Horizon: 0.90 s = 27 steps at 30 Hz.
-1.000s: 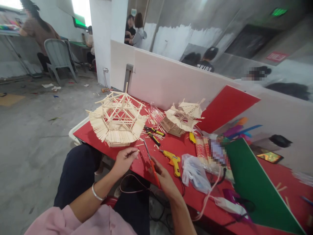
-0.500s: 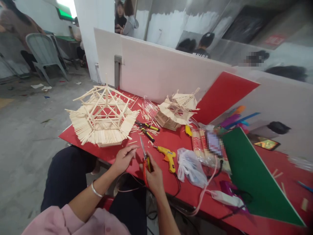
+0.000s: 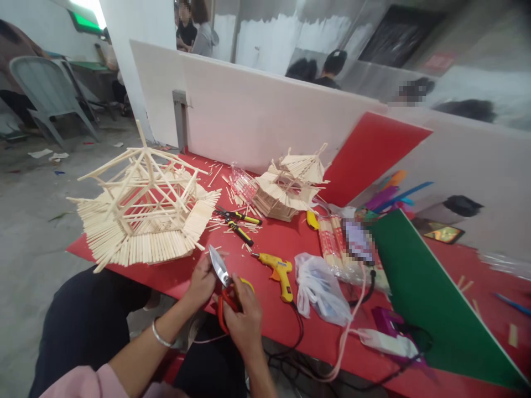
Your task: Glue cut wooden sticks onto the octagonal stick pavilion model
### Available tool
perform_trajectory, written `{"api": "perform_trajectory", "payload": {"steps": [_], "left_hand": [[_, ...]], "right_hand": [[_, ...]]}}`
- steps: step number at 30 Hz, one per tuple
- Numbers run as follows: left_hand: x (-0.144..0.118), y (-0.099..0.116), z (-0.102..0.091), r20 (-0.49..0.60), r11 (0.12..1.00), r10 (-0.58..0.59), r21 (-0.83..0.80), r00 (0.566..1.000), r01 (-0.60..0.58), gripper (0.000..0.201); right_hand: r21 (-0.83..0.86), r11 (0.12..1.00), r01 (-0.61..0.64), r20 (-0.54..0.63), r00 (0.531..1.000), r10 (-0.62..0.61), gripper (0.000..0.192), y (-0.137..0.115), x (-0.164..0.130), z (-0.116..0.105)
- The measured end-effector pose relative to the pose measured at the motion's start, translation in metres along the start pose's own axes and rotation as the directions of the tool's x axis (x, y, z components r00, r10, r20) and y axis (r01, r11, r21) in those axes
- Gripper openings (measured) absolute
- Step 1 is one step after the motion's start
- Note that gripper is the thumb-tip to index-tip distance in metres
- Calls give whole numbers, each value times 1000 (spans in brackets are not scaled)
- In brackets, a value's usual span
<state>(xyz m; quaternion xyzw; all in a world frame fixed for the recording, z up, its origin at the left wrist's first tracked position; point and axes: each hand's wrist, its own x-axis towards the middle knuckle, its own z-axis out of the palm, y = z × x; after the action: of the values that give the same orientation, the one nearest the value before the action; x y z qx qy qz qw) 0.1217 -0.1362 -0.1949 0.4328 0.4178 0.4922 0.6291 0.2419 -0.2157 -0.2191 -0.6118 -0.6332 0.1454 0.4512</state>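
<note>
My right hand (image 3: 244, 316) grips scissors (image 3: 222, 271) with red and yellow handles, and their blades point up and to the left. Close beside the blades, my left hand (image 3: 202, 284) has its fingers bent together; whatever they hold, if anything, is hidden. A large roofed model of wooden sticks (image 3: 149, 246) stands left of both hands on the red table (image 3: 253, 282). Just beyond the scissors lie black-and-yellow pliers (image 3: 238, 226), among loose sticks. A yellow glue gun (image 3: 279, 271) rests to the right of my right hand.
A smaller stick model (image 3: 286, 193) stands farther back. Right of the glue gun are a white plastic bag (image 3: 319, 287), packs of sticks (image 3: 332, 243), cables, a white power strip (image 3: 390, 344) and a leaning green board (image 3: 440, 304). White panels (image 3: 265, 105) line the table's back.
My hands have come closer together, and the scissors have turned so their blades lean left beside my left hand. The whole view has shifted, with the large model appearing farther left.
</note>
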Motion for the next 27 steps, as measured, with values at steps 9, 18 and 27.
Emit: {"api": "perform_trajectory", "payload": {"steps": [9,18,27], "left_hand": [[1,-6,-2,17,998,22,-67,1000,-21,40],[3,-9,-5,2,997,41,-61,999,-41,38],[2,-8,-6,48,992,81,98,996,-85,41]], "right_hand": [[-262,965,30,-226,970,-92,45,6,4,11],[-142,990,-15,-5,1000,15,51,4,16,-7],[-176,981,77,-119,988,-99,45,17,18,-13]]}}
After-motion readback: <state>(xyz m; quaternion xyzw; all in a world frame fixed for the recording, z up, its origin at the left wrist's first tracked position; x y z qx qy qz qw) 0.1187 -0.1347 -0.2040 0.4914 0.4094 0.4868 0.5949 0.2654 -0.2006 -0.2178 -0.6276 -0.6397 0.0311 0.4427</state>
